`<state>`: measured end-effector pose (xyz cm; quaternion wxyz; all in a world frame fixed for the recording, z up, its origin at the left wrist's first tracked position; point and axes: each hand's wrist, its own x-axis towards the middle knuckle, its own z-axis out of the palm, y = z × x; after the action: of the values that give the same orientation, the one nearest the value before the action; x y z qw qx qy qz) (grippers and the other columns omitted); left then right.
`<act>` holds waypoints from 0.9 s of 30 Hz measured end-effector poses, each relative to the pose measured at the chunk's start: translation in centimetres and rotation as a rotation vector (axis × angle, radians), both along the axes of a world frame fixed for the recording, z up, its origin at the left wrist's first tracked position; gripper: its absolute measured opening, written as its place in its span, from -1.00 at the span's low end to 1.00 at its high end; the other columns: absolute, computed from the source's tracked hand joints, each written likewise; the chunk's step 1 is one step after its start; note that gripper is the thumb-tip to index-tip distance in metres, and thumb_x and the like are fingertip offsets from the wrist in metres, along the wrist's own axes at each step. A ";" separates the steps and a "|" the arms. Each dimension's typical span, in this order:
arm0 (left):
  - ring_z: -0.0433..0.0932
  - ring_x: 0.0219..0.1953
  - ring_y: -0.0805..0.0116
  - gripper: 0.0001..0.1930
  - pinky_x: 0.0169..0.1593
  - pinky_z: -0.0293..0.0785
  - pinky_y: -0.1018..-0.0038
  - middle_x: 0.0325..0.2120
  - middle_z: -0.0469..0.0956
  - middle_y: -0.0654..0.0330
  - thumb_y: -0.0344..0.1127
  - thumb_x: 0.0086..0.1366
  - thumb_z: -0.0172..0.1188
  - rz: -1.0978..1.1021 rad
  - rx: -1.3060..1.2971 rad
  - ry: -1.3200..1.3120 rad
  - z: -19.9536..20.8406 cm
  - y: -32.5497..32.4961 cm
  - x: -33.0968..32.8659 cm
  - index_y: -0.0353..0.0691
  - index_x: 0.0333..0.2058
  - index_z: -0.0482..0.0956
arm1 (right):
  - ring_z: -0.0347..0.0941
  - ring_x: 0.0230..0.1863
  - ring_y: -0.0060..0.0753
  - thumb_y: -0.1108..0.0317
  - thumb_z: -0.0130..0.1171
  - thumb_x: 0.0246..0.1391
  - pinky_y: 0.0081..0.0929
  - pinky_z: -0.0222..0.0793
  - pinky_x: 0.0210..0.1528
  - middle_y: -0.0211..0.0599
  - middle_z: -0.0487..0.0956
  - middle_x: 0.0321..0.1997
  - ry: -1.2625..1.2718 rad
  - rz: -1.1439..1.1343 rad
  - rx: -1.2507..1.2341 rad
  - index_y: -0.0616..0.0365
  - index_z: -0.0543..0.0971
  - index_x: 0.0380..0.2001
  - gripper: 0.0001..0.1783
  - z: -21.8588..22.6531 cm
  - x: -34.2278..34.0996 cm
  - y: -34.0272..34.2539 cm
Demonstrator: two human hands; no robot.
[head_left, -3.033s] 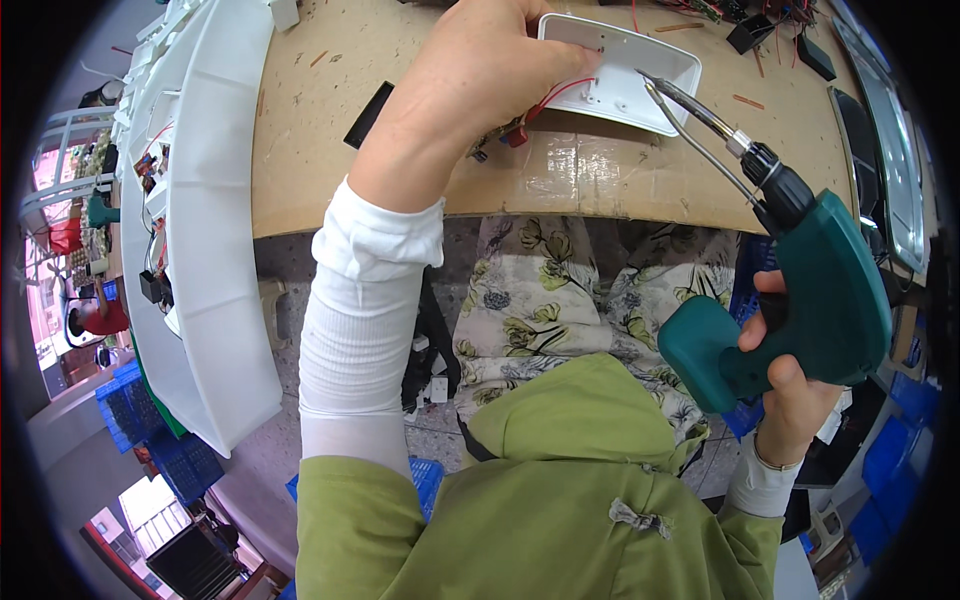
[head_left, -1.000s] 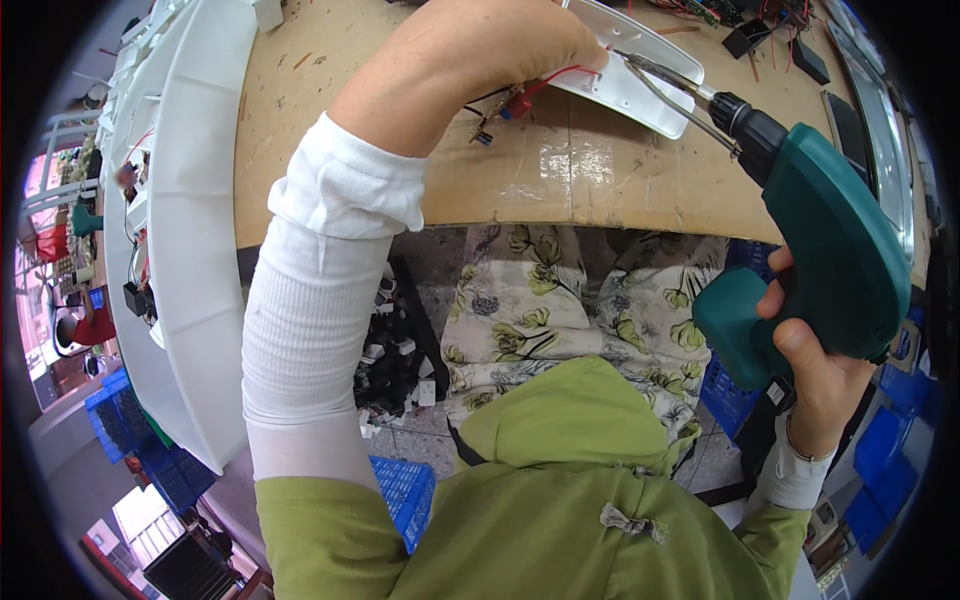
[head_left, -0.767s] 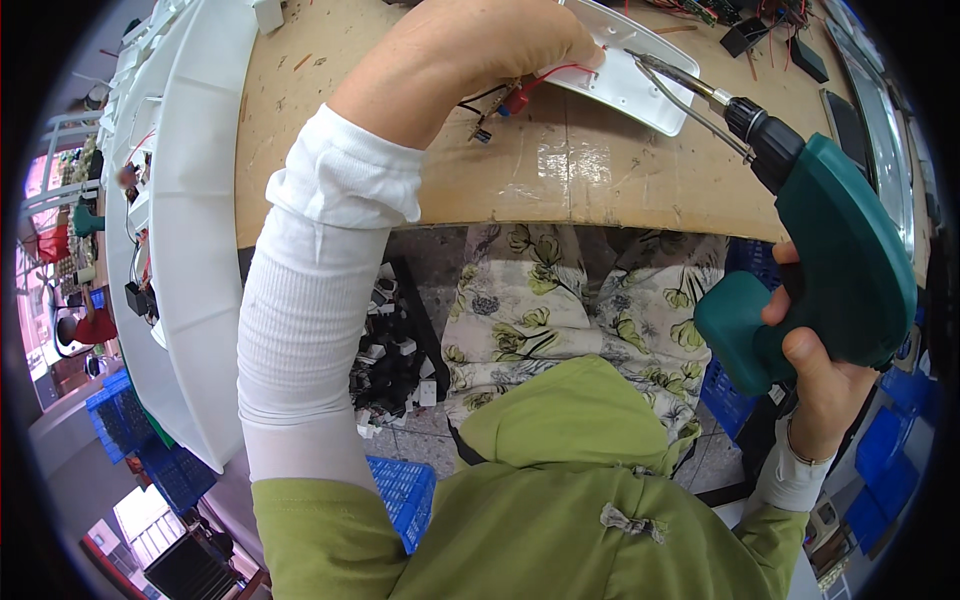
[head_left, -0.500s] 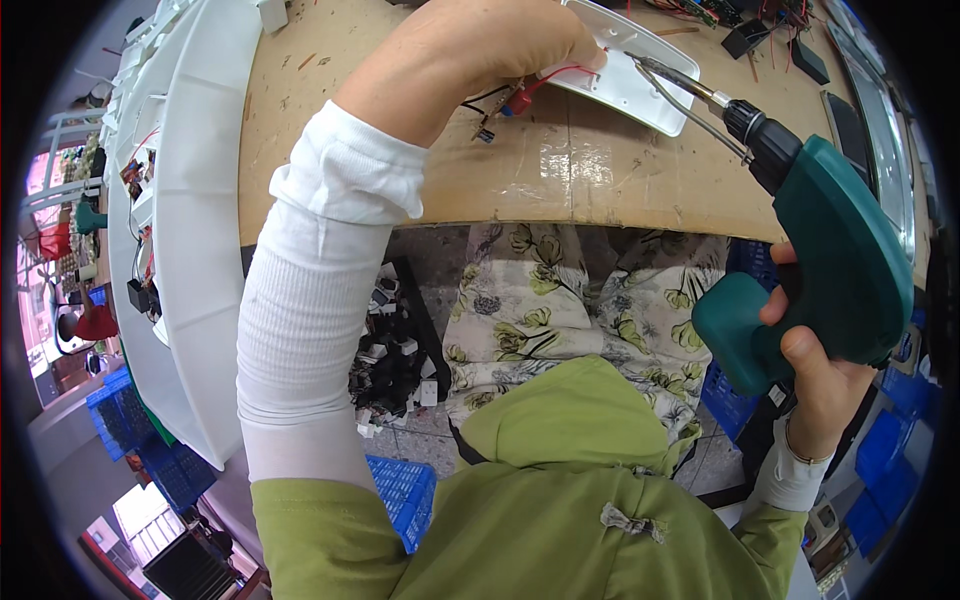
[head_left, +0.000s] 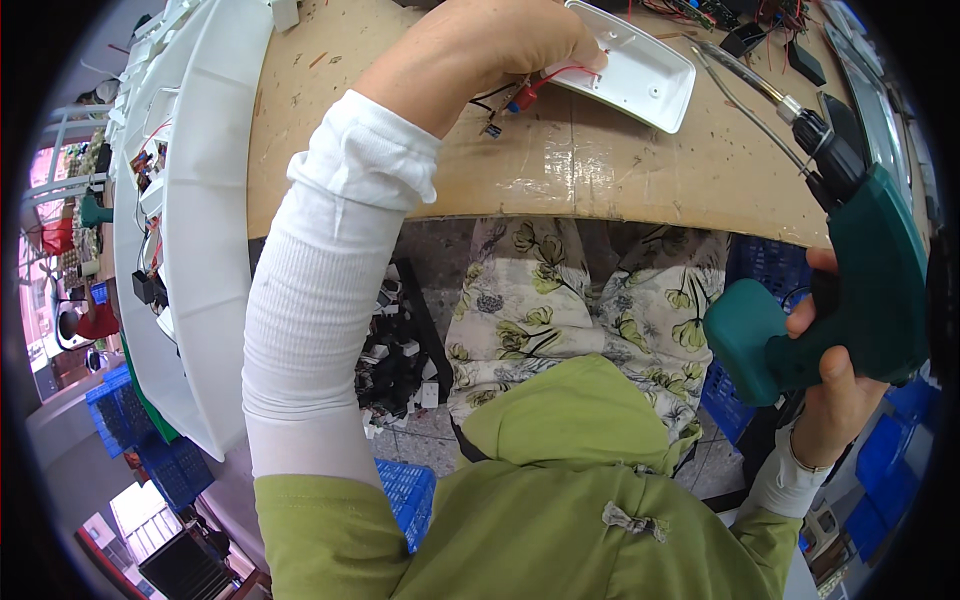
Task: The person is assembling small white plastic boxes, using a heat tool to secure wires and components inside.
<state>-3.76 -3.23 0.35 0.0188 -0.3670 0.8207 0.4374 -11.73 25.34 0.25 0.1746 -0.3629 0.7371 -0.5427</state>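
At the far edge of the table my left hand [head_left: 500, 48] is closed on a white plastic housing [head_left: 655, 85], a shallow tray-like shell lying open side up. Its fingertips press inside the shell, beside a thin red wire [head_left: 566, 72]. A small red component [head_left: 524, 98] and a little dark part on black wire stick out under the palm; what else the palm covers is hidden. In my right hand [head_left: 835, 390] is a green soldering gun [head_left: 880, 270], fingers wrapped round its handle. Its metal tip [head_left: 715, 55] and curved feed tube point up-left, apart from the housing.
Black boxy parts with wires [head_left: 745, 38] lie at the back right. A long white bin [head_left: 205, 230] of electronic parts stands along the left. Below the table are a dark tray of small parts [head_left: 395, 350] and a blue crate [head_left: 405, 495].
The soldering gun has moved right and slightly down, its tip leaving the inside of the housing. My left hand and the housing have barely shifted.
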 end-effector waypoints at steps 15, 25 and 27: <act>0.46 -0.53 0.36 -0.73 -0.44 0.33 0.53 -0.58 0.51 0.06 -0.35 -0.18 0.24 -0.039 -0.068 0.127 -1.1 -0.5 0.5 -0.46 -0.50 0.52 | 0.40 -0.42 -0.51 -0.05 0.25 -0.21 -0.63 0.33 -0.36 0.04 0.39 -0.09 -0.016 0.005 -0.050 0.41 0.24 0.02 -0.13 -0.4 -0.1 1.6; 0.46 -0.54 0.37 -0.74 -0.45 0.36 0.53 -0.60 0.51 0.07 -0.35 -0.13 0.22 -0.011 -0.055 0.172 -1.3 0.1 1.3 -0.46 -0.49 0.50 | 0.41 -0.43 -0.51 -0.04 0.25 -0.19 -0.62 0.33 -0.36 0.06 0.40 -0.10 -0.017 0.026 -0.080 0.41 0.23 0.02 -0.14 -0.4 0.0 2.0; 0.47 -0.53 0.36 -0.74 -0.45 0.36 0.52 -0.58 0.50 0.06 -0.35 -0.12 0.21 -0.021 -0.086 0.169 -0.9 0.5 1.6 -0.47 -0.48 0.50 | 0.41 -0.43 -0.51 -0.04 0.24 -0.19 -0.62 0.33 -0.36 0.07 0.40 -0.11 -0.013 0.022 -0.079 0.42 0.23 0.02 -0.14 -0.5 0.0 2.1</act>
<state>-2.11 -2.72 -0.51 -0.0619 -0.3207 0.8412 0.4309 -11.70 27.46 -0.21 0.1706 -0.3741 0.7099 -0.5718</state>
